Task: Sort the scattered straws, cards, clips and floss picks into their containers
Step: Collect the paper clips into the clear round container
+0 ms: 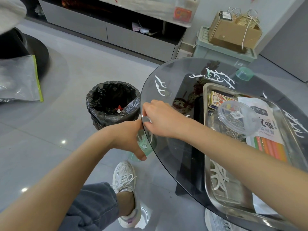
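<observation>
Status, as I judge it: sorting is partly done. My left hand (128,137) grips the clear jar (145,145) just below the tabletop (175,152) edge, a few picks inside. My right hand (160,119) curls over its mouth; what it holds, I cannot tell. Loose floss picks (160,87) lie on the glass and in the steel tray (206,164). A lined bin (113,100) stands on the grey floor (50,130).

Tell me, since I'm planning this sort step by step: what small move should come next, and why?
Probably the right hand should reach to the two floss picks just beyond it and sweep them to the table edge. The left hand holds the clear jar below that edge, picks already inside, ready to catch them.
</observation>
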Motion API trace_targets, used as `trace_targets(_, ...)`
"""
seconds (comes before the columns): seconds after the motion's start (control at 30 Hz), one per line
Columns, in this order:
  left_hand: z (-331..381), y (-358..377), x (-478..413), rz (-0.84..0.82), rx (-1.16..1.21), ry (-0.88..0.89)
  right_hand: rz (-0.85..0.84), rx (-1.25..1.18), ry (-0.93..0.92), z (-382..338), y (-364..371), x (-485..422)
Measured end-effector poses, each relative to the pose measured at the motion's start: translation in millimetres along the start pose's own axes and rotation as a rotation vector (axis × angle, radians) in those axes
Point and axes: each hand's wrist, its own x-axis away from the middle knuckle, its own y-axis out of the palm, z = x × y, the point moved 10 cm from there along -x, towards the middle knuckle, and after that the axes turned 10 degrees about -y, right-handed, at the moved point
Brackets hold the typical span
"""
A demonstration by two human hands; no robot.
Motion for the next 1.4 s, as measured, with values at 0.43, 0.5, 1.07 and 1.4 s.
trace_targets(0.43,-4,14,10,-0.082,0.12,-0.022,0.097,-0.084,0.058,-2,2,9)
trace_targets(0.5,-5,14,11,-0.086,0.134,-0.025,0.1,-0.071,0.056,-5,4,12)
trace_targets(1.07,-14,9,11,-0.074,0.135,-0.049,0.2,-0.051,0.048,-15,0,20)
trace_targets(1.4,-19,3,17,-0.092,0.041,-0.077,0.282,-0.468,0.197,3,-3,20)
